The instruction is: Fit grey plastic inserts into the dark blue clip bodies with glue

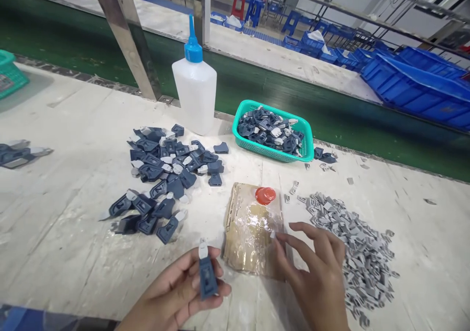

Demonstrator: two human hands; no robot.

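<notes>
Here the left hand sits at the near edge of the bench, fingers curled around a blue plastic part that stands nearly upright in the grip, its long axis running near to far and its pale grey tip pointing away from the person. The right hand hovers just to the right of it, fingers spread and holding nothing that can be made out, the fingertips touching or almost touching the right edge of a cardboard pad under clear film; something small and pale shows at the fingertips, too small to tell what. The pad lies between the two hands, slightly farther off, with a red blob or cap on its far end. The held part is just left of the pad's near corner, so the left hand is the nearer one to it and the right hand would have to cross the pad to reach it. Right of the right hand, just beside it, spreads a heap of small grey clips. Farther left, well apart from the left hand, lies a scattered pile of blue parts with grey tips, like the one held. Beyond the pad stands a teal basket filled with more blue parts, and left of that a white squeeze bottle with a blue nozzle, upright. Behind these runs a green conveyor belt.
</notes>
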